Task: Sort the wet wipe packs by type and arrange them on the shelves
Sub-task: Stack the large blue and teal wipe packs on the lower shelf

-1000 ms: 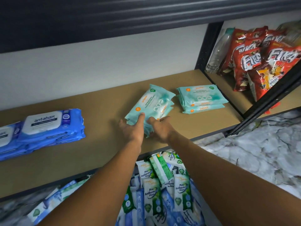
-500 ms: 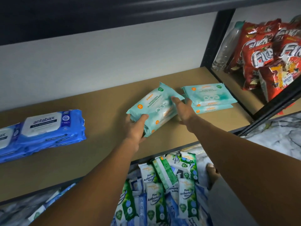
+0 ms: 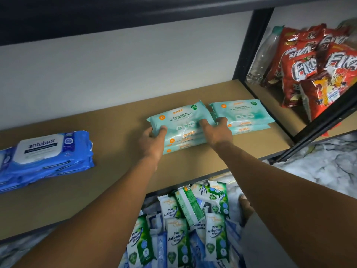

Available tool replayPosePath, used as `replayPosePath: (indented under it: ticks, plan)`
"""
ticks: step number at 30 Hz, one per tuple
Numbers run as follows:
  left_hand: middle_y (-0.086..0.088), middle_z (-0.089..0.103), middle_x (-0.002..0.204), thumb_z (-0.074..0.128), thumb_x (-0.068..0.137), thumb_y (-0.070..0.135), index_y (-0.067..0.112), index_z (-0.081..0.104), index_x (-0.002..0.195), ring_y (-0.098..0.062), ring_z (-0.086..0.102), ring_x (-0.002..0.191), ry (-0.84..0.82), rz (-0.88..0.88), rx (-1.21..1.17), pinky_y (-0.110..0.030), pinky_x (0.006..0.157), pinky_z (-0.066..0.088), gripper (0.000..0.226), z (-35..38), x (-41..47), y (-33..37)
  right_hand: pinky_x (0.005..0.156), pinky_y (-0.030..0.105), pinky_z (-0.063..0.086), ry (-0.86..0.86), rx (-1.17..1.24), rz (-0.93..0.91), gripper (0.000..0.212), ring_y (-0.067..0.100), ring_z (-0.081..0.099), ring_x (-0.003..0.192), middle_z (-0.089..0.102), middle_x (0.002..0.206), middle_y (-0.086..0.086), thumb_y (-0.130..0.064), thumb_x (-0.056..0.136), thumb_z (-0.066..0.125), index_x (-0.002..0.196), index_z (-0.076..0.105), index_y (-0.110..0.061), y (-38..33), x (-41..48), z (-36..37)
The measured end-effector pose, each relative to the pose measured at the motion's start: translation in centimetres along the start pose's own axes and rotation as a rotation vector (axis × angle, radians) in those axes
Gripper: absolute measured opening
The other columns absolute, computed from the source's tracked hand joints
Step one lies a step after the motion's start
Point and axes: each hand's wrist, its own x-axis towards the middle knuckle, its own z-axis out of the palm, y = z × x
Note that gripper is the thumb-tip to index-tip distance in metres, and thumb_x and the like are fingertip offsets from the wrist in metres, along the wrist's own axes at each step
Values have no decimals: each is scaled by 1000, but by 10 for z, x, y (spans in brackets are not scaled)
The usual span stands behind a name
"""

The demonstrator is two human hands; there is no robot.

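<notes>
Pine packs (image 3: 175,238) lie heaped below the shelf (image 3: 116,171). Left hand (image 3: 152,139) and right hand (image 3: 218,132) grip the teal stack (image 3: 181,120) by its ends; tilted a moment ago, it now sits flat on the shelf, just beside the second teal stack (image 3: 241,113).

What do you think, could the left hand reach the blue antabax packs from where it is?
Probably yes, once it lets go. The left hand grips the teal stack, but only bare shelf board lies between it and the blue antabax packs on the same shelf.
</notes>
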Motion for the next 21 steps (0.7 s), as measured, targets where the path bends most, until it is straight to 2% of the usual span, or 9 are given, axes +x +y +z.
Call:
replayPosePath:
  ticks: [3,5,8,10,14,18,21]
  plan:
    - [0,73,101,68,87,39,18,68,115,-15,71,79,26,1,61,-25,63,55,35,-1,2,5,101,43,39,105,-154,-85,58,36,47,118,49,126,13,-52,91,47,134,49,-14,-9,2,-3]
    - [-1,72,101,67,89,35,16,68,113,-13,67,74,-1,-2,98,-22,57,51,31,-2,3,7,101,44,40,73,-184,-97,56,36,48,116,50,124,13,-52,92,43,133,55,-15,-17,2,-2]
    - [-1,69,101,66,92,28,15,66,115,-12,63,73,-47,-16,87,-20,54,46,26,-5,5,8,97,47,46,19,-169,-87,61,36,55,106,62,110,11,-55,78,41,120,62,-17,-20,0,0]
    - [1,66,104,66,93,24,19,63,117,-11,62,75,-64,-14,72,-18,54,46,25,-7,4,10,96,47,48,13,-134,-67,58,35,56,106,63,108,10,-53,77,47,119,60,-15,-21,-3,-1]
    - [-1,67,117,66,93,27,16,58,132,-17,64,89,-82,-36,54,-27,69,49,41,-8,4,11,96,45,49,-23,-89,-35,41,33,59,104,63,105,7,-39,87,58,117,57,-11,-24,-6,-7]
    - [3,67,114,60,94,34,25,56,131,-10,63,83,-126,-71,72,-26,64,47,38,-12,1,7,92,38,44,-111,-2,18,44,28,54,104,58,113,6,-38,94,53,130,51,-11,-15,1,-8]
    - [5,68,115,52,97,40,31,51,136,-9,63,87,-185,-134,57,-28,68,44,39,-9,-5,-1,103,44,43,-196,131,114,44,24,50,109,52,118,4,-47,98,47,132,46,-20,-8,0,-2]
